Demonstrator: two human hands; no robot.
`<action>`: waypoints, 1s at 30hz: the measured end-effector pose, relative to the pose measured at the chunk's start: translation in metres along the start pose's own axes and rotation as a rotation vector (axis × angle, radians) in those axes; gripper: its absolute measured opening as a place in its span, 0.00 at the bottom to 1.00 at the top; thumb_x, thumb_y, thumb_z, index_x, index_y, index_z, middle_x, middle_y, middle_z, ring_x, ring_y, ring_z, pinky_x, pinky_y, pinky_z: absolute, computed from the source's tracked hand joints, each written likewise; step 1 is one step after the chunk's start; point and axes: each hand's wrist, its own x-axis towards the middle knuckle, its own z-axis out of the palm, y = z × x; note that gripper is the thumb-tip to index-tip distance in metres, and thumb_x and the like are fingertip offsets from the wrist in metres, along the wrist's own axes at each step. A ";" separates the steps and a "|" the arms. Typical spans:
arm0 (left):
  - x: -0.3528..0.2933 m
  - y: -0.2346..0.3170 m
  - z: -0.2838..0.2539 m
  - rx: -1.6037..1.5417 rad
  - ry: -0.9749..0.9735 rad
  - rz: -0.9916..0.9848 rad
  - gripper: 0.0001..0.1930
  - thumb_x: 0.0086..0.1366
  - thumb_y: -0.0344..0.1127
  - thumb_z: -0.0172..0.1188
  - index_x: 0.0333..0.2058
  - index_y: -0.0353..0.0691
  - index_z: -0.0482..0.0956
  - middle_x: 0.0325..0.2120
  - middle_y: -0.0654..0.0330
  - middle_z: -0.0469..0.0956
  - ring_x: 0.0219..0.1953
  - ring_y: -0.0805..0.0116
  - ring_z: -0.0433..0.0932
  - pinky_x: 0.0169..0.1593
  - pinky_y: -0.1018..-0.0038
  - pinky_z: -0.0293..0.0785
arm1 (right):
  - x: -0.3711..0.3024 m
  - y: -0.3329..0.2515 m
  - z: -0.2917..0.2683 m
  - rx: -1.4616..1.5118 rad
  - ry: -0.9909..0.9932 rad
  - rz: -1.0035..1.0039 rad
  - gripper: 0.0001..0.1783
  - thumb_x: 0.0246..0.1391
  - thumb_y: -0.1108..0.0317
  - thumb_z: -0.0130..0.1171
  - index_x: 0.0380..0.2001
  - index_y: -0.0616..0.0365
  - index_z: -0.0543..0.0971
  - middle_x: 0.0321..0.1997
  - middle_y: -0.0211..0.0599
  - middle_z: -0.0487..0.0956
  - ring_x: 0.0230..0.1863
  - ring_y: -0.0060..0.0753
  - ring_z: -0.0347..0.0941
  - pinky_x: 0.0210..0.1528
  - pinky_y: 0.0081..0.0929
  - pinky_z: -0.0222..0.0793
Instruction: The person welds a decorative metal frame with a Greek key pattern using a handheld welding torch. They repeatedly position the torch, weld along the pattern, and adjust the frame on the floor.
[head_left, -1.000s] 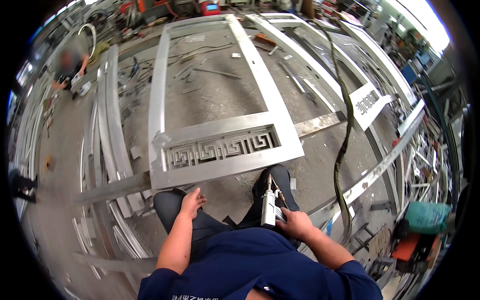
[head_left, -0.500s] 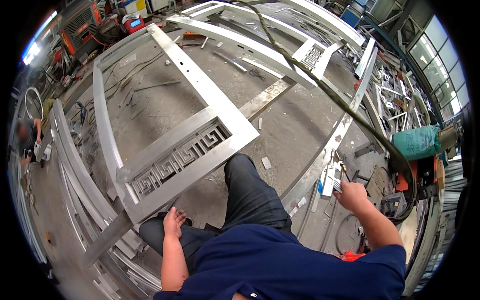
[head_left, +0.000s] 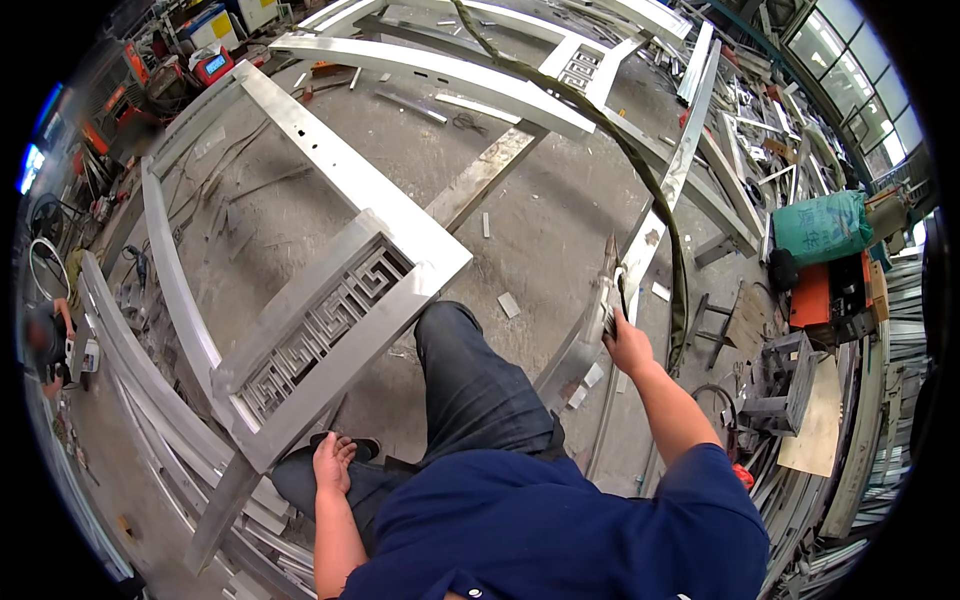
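Observation:
On the right, my right hand is closed round a slim, grey, pointed hand tool. The tool's tip points away from me, over a long metal beam; blur hides its exact kind and whether it touches the beam. My left hand rests by my left knee, palm partly up, fingers loosely bent and apart, with nothing in it. Just beyond that hand lies the near corner of a silver metal frame. An openwork panel with a square spiral pattern is set in its near end.
A thick dark cable arcs over the frames toward my right forearm. At right, a green sack sits above an orange box. Long metal bars lie at left, near another person. A second frame lies farther off.
My right hand has moved left and slightly forward with the tool, which now points away from me. The view has turned and shifted the frames leftward. My left hand stays near my knee.

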 end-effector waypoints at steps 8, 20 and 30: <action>-0.018 0.001 0.012 0.069 0.025 0.019 0.20 0.71 0.46 0.62 0.52 0.37 0.75 0.38 0.55 0.82 0.38 0.62 0.83 0.44 0.69 0.78 | 0.075 -0.008 0.031 -0.056 0.009 0.059 0.33 0.59 0.52 0.63 0.62 0.56 0.69 0.40 0.54 0.84 0.42 0.60 0.81 0.45 0.53 0.76; -0.021 0.005 0.017 0.209 0.001 0.049 0.20 0.71 0.46 0.62 0.50 0.33 0.78 0.39 0.57 0.82 0.38 0.68 0.82 0.44 0.73 0.76 | 0.106 -0.037 0.035 -0.181 -0.085 0.143 0.19 0.55 0.54 0.65 0.42 0.57 0.81 0.43 0.52 0.84 0.47 0.58 0.81 0.49 0.52 0.76; -0.011 -0.008 0.018 0.158 -0.020 0.044 0.19 0.71 0.45 0.62 0.51 0.35 0.77 0.39 0.59 0.81 0.39 0.71 0.80 0.45 0.73 0.75 | 0.093 -0.021 0.038 -0.117 -0.005 0.027 0.22 0.51 0.59 0.68 0.42 0.64 0.78 0.42 0.58 0.83 0.49 0.62 0.79 0.52 0.51 0.74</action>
